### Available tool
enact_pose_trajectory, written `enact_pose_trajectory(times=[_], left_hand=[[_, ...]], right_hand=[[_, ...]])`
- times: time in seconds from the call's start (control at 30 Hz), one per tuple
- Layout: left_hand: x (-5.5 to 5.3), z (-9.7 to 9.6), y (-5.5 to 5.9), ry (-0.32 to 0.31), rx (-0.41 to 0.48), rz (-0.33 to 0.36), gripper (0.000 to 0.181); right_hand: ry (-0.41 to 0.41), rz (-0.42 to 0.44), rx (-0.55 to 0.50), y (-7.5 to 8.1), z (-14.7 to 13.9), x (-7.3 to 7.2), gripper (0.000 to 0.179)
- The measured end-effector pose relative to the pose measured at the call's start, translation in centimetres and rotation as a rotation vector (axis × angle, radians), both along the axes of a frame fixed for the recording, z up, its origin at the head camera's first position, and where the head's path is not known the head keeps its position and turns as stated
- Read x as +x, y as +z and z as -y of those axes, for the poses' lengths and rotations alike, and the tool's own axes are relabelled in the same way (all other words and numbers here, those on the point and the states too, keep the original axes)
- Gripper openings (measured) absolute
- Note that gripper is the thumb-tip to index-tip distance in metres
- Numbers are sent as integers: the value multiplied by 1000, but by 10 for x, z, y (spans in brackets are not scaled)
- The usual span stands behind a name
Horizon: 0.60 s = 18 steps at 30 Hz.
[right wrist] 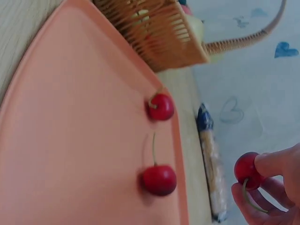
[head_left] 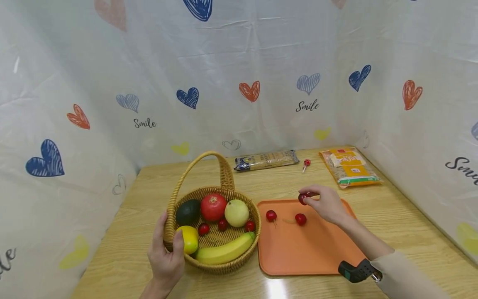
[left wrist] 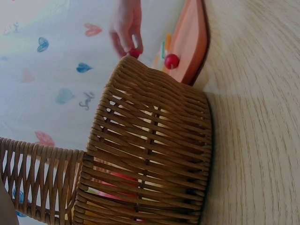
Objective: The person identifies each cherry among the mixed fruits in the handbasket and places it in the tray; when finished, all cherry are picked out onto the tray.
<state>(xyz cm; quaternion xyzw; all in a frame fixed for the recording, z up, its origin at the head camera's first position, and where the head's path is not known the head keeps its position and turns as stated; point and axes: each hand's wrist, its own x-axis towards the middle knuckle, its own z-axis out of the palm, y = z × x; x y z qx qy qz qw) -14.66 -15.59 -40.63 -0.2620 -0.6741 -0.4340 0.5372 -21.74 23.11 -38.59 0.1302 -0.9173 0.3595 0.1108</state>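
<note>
Basket [head_left: 224, 269] of fruit [head_left: 213, 207], left hand [head_left: 166, 258] gripping it, orange tray [head_left: 298, 258] (two cherries [head_left: 300, 219]), right hand [head_left: 325, 205] pinching another cherry [right wrist: 247, 169].

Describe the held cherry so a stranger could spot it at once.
Find the orange tray beside the wicker basket. Near the tray's far edge, the right hand holds a red cherry. Unlike the two cherries lying on the tray, this one is pinched in the air.

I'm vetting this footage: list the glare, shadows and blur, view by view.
Head: glare on the table by the tray's near edge; left wrist: upper-left corner washed out, right hand soft; right wrist: soft shadows beside both cherries on the tray, long packet behind slightly blurred.
</note>
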Motion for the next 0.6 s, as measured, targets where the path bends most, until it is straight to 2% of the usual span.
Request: enact_pose_trajectory(times=[0.17,0.37,0.6], left_hand=[[1,0,0,8,6,1,49],[3,-2,2,0,8,9,50],[3,-2,3,0,9,13,50]], right_hand=[[-54,42,27,-6,-25,6,21],[-105,51,63,-21,-52,11,21],[-150,68,74,-28,-69,15,21]])
